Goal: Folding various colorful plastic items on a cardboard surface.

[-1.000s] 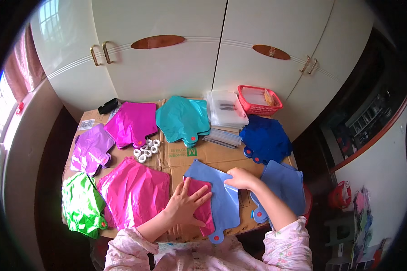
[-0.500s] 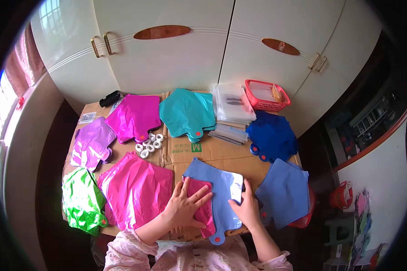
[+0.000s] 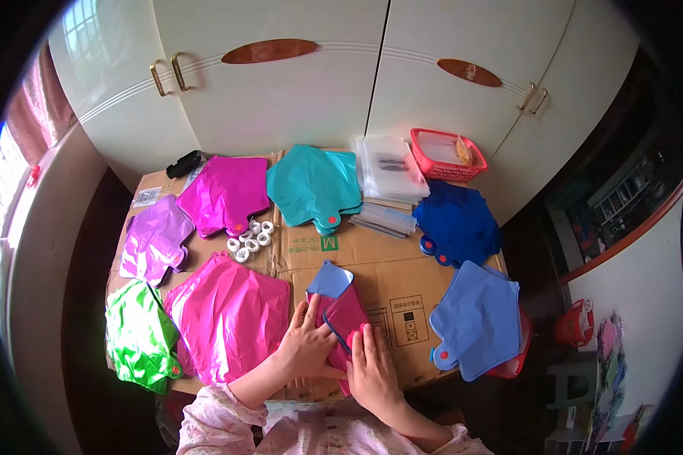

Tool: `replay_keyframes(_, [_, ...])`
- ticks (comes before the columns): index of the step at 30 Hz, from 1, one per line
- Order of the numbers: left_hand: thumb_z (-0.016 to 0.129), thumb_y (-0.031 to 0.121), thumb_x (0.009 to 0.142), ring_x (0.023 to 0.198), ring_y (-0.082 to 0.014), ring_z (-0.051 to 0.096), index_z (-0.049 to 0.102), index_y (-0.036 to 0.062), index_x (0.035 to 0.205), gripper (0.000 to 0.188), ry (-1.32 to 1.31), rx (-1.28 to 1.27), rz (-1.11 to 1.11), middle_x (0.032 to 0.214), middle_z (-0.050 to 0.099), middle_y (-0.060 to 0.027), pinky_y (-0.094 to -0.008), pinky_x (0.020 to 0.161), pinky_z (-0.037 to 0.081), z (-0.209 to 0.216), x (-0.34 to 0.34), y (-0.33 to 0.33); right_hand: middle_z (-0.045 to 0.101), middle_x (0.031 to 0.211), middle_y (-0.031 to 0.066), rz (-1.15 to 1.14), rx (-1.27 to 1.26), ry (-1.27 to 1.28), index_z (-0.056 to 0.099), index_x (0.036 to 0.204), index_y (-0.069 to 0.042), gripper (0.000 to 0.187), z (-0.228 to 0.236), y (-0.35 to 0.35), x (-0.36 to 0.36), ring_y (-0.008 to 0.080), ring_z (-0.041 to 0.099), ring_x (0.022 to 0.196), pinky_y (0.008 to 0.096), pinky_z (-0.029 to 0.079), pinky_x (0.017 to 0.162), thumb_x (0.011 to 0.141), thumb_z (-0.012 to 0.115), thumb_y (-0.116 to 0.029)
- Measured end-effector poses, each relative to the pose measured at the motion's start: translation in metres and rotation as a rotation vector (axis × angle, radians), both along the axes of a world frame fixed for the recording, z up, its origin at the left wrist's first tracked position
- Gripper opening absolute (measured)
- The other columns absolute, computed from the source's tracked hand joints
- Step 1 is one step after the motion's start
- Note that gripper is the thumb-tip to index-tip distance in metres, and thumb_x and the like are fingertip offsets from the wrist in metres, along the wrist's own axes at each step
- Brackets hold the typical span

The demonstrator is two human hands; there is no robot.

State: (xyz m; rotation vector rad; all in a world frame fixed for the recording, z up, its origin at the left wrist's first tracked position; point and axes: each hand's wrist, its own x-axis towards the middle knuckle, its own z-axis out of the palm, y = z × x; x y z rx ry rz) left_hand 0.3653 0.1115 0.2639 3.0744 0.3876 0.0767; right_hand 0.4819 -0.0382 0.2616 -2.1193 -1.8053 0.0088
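A light blue flat pouch [image 3: 328, 280] lies folded around a magenta pouch [image 3: 347, 315] on the cardboard-covered table [image 3: 372, 254], near its front edge. My left hand [image 3: 307, 345] lies flat on the bundle's left side with its fingers spread. Beside it, my right hand [image 3: 372, 368] presses on the lower right part, fingertips on the magenta surface. Both hands hold the bundle down. A stack of pink pouches [image 3: 231, 315] lies just left of my left hand.
Around the table lie a green pouch [image 3: 133, 334], purple pouch [image 3: 155, 239], magenta pouch [image 3: 224, 193], teal pouches [image 3: 315, 182], dark blue pouches [image 3: 455, 224] and a light blue stack [image 3: 478, 318]. White caps [image 3: 250, 236], clear bags [image 3: 387, 167], a red basket [image 3: 448, 155]. Cupboard doors behind.
The light blue pouch lay flat with the magenta one on top. My right hand folded it over to the left, and both hands now press on the narrow bundle.
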Motion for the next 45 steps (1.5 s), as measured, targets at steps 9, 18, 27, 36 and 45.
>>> replay_keyframes(9, [0.066,0.052,0.072,0.135,-0.0462,0.026,0.064,0.0029,0.106,0.06,0.219,-0.161,-0.079,0.128,0.053,-0.0151,-0.0584,0.108,0.024,0.02,0.001,0.016,0.042,0.139,0.0229,0.001,0.021,-0.126,0.048,0.129,0.007,0.047,-0.006,0.002,-0.005,0.0427,0.038,0.13,0.0467,0.038,0.105,0.086,0.049,-0.012])
replay_keyframes(18, [0.068,0.02,0.075,0.079,-0.0331,0.06,0.063,-0.0013,0.075,0.022,-0.379,-0.717,0.277,0.079,0.06,-0.0169,-0.0405,0.074,0.05,0.018,0.015,0.04,0.047,0.135,0.0215,-0.009,0.012,-0.131,0.052,0.125,0.005,0.043,-0.004,0.004,-0.006,0.0395,0.039,0.13,0.0463,0.036,0.106,0.086,0.048,-0.014])
replay_keyframes(27, [0.068,0.017,0.069,0.078,-0.0323,0.062,0.066,0.0014,0.076,0.017,-0.262,-0.565,0.351,0.082,0.059,-0.0167,-0.0391,0.073,0.052,0.003,0.022,0.05,0.048,0.134,0.0211,0.021,0.027,-0.115,0.053,0.124,0.004,0.043,-0.011,0.002,-0.006,0.0346,0.041,0.13,0.0473,0.035,0.107,0.084,0.052,-0.013])
replay_keyframes(36, [0.069,0.016,0.064,0.076,-0.0308,0.062,0.066,0.0011,0.075,0.019,-0.198,-0.589,0.292,0.083,0.058,-0.016,-0.0375,0.073,0.051,-0.006,0.024,0.064,0.051,0.131,0.021,0.052,0.033,-0.096,0.054,0.122,0.005,0.041,-0.007,-0.006,-0.006,0.0339,0.044,0.128,0.0448,0.036,0.106,0.086,0.05,-0.014])
replay_keyframes(45, [0.069,0.015,0.064,0.075,-0.0299,0.062,0.066,0.001,0.075,0.018,-0.173,-0.609,0.258,0.083,0.056,-0.015,-0.0358,0.071,0.051,-0.003,0.024,0.068,0.052,0.129,0.0204,0.054,0.028,-0.089,0.054,0.122,0.005,0.04,-0.006,-0.012,-0.006,0.0333,0.045,0.126,0.0433,0.037,0.106,0.088,0.051,-0.015])
